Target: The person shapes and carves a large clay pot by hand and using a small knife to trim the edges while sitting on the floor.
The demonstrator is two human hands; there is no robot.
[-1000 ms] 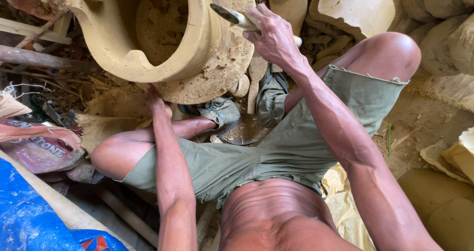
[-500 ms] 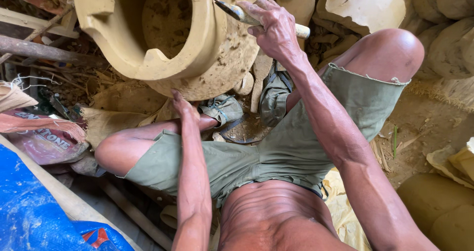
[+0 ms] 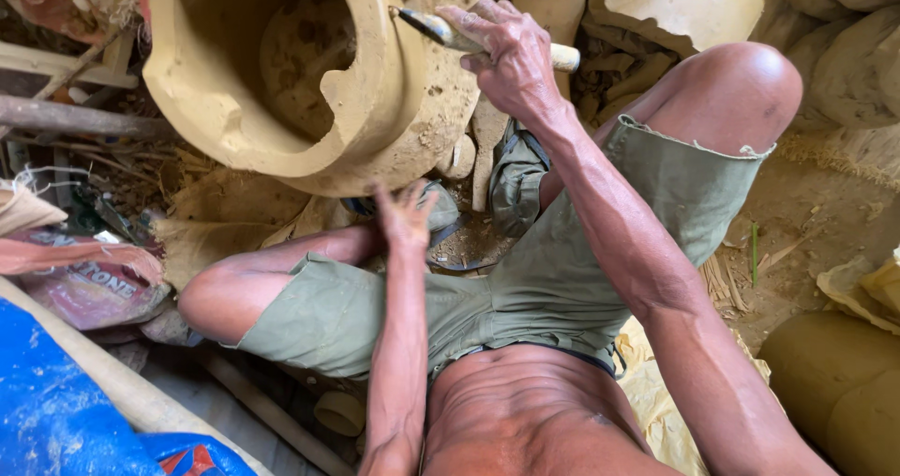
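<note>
The right hand (image 3: 506,59) is closed around the pale handle of a knife (image 3: 445,31), whose dark blade points left and touches the thick rim of a large clay stove (image 3: 375,92) (a heavy, round, buff-coloured vessel with a deep hollow). The stove lies tilted in front of the seated person, its mouth turned up and to the left, its rough base toward the knees. The left hand (image 3: 405,215) holds nothing; its fingers are loosely spread and point up toward the stove's underside, close below it, though whether they touch the clay is hard to tell. As for how far the work stands: the body is fully built, the wall looks smooth and even, and a squared notch (image 3: 342,75) is already cut in the inner rim. The outer base remains lumpy and crumbly, and the blade sits at the rim's edge, so the trimming there looks unfinished. The clay appears damp and unfired. Around the person lie a blue tarpaulin (image 3: 56,420) at lower left, a reddish printed sack (image 3: 84,284) beside it, straw and sticks (image 3: 75,115), and other pale clay pieces (image 3: 694,3) above the right knee.
</note>
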